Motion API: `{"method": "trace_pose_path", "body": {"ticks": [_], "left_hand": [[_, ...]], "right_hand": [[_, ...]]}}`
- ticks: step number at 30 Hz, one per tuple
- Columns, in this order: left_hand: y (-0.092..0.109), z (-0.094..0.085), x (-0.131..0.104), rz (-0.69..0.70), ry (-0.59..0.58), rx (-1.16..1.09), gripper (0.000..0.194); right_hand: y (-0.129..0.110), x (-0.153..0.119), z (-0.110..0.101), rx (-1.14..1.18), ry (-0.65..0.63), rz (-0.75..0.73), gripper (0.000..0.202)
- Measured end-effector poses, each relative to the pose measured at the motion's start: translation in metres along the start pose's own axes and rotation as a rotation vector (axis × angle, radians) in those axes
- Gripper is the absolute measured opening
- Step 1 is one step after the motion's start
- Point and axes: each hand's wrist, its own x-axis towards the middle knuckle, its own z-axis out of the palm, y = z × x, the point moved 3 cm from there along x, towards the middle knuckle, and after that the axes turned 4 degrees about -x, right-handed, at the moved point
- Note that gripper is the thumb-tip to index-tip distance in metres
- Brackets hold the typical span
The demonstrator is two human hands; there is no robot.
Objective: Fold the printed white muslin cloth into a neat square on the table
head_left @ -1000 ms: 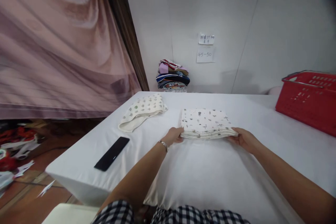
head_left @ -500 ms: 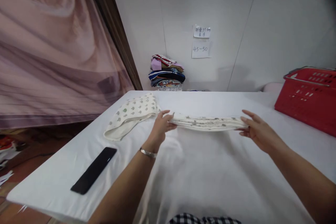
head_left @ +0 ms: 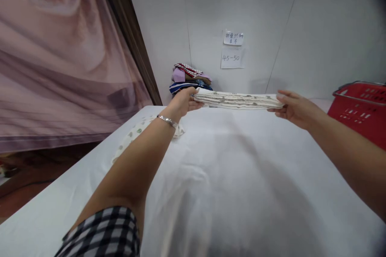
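Note:
A flat folded white cloth (head_left: 237,100) with a grey-green print is stretched level between my hands, its layered edge facing me. My left hand (head_left: 185,101) grips its left end, thumb on top and fingers beneath. At the opposite end my right hand (head_left: 292,106) pinches it the same way. The cloth is held up over the far part of the table. A second printed white cloth (head_left: 132,134) lies on the table at the left, partly covered from sight by my left forearm.
The table (head_left: 241,192) wears a wrinkled white cover. A pile of folded fabrics (head_left: 191,76) stands beyond its far edge by the wall, partly behind my left hand. To the right is a red basket (head_left: 358,112). A pink curtain (head_left: 60,60) hangs at the left.
Both hands have raised the folded cloth and carried it away from me, toward the far edge. My left forearm now covers much of the second cloth, and the black phone-like object is out of sight.

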Motion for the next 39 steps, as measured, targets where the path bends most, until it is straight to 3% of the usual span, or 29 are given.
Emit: {"method": "trace_pose_path", "body": {"ticks": [1, 3, 6, 8, 10, 14, 18, 22, 26, 32, 36, 39], "left_hand": [[-0.01, -0.001, 0.0, -0.011, -0.003, -0.005, 0.025], [-0.047, -0.007, -0.004, -0.091, 0.007, -0.013, 0.023], [-0.126, -0.02, -0.022, -0.301, 0.095, 0.007, 0.019], [-0.171, -0.027, -0.04, -0.429, 0.107, 0.031, 0.015], [-0.195, -0.032, -0.056, -0.463, 0.105, 0.038, 0.014], [-0.2, -0.038, -0.08, -0.373, 0.083, 0.033, 0.017], [-0.202, -0.041, -0.103, -0.442, 0.115, 0.123, 0.021], [-0.207, -0.045, -0.122, -0.396, 0.175, 0.157, 0.037], [-0.214, -0.049, -0.134, -0.443, 0.184, 0.261, 0.038], [-0.219, -0.052, -0.14, -0.375, 0.146, 0.401, 0.045], [-0.217, -0.05, -0.144, -0.366, 0.161, 0.401, 0.045], [-0.216, -0.049, -0.145, -0.369, 0.172, 0.379, 0.043]], "right_hand": [[0.011, 0.001, 0.0, 0.01, -0.003, 0.022, 0.043], [0.048, -0.002, 0.0, 0.025, 0.0, 0.11, 0.043], [0.124, -0.018, -0.002, 0.051, 0.022, 0.274, 0.052], [0.168, -0.036, -0.006, 0.033, 0.054, 0.459, 0.061], [0.191, -0.051, -0.01, 0.04, 0.034, 0.503, 0.067], [0.192, -0.073, -0.02, 0.04, 0.013, 0.397, 0.066], [0.193, -0.094, -0.027, -0.009, -0.01, 0.513, 0.071], [0.191, -0.108, -0.031, -0.056, -0.044, 0.444, 0.071], [0.193, -0.123, -0.031, -0.136, -0.054, 0.577, 0.077], [0.199, -0.13, -0.037, -0.306, -0.073, 0.545, 0.08], [0.188, -0.122, -0.049, -0.731, -0.045, 0.335, 0.069], [0.154, -0.116, -0.03, -0.945, 0.012, 0.036, 0.06]]}}
